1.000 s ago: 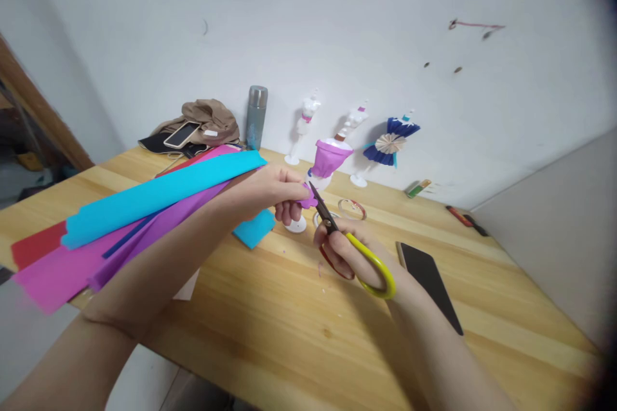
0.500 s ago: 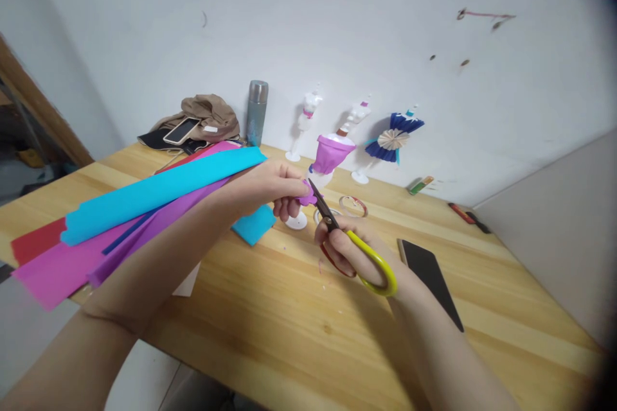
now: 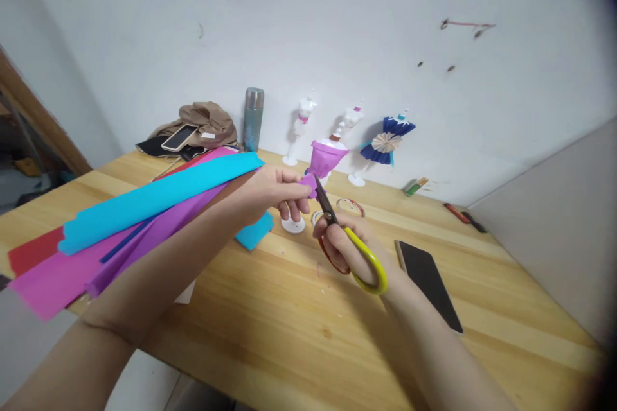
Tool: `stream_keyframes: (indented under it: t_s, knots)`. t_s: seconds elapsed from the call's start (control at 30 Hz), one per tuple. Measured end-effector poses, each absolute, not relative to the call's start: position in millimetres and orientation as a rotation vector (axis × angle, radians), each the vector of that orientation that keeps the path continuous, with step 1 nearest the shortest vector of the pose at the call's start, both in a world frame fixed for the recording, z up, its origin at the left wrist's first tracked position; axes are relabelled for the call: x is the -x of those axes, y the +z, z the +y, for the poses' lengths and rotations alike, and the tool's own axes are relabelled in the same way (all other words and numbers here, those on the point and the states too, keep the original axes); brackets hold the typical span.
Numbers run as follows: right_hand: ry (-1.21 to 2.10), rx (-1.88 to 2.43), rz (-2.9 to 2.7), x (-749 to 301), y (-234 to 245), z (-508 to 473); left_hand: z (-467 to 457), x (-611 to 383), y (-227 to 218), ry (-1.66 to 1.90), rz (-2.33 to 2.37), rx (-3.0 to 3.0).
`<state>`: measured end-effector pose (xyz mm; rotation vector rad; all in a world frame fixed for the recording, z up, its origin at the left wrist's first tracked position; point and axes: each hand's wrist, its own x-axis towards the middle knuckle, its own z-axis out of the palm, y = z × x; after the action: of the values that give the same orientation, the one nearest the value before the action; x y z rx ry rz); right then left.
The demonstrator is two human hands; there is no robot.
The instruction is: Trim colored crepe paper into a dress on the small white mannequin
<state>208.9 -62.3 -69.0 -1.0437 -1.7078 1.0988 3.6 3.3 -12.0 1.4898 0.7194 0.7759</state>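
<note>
A: Report the hands.

B: The left hand [image 3: 278, 192] is pinching a small purple piece [image 3: 308, 184] between thumb and forefinger, its other fingers curling below. The right hand [image 3: 354, 237] is gripping the scissors [image 3: 328, 214] by their handles.

A: Where is the purple piece sitting?

B: It is hanging above the table [image 3: 270, 327], its right edge meeting the blades. Whether they are biting in, I cannot tell.

A: Why that hold?

B: In my judgement, the fingers are taking one side so that the opposite edge is standing free for the blades.

A: And the paper strips [image 3: 164, 202]?

B: They are lying layered beside and partly behind the left forearm, light blue uppermost, presumably leaving the scissors room. The purple-skirted dress form [image 3: 329, 155] is standing just behind the piece.

A: Containers?

B: A grey flask [image 3: 253, 121] is standing upright near the wall [image 3: 337, 32], beside the tan cloth [image 3: 208, 121]. Its silver top is covering it and its sides are opaque, so its contents are not showing.
</note>
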Motion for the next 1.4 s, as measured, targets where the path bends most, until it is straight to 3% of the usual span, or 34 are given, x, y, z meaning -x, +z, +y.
stream_keyframes:
  t_s: [0.83,1.4]
  knots:
    - [1.129,0.979,-1.750,-215.1,-83.0,-58.0,3.8,-3.0,-6.0,0.771,0.795,-1.496]
    - [1.103,0.989,-1.811,-211.4,-59.2,-66.5,0.1,-4.5,-2.2,0.765,0.823,-1.522]
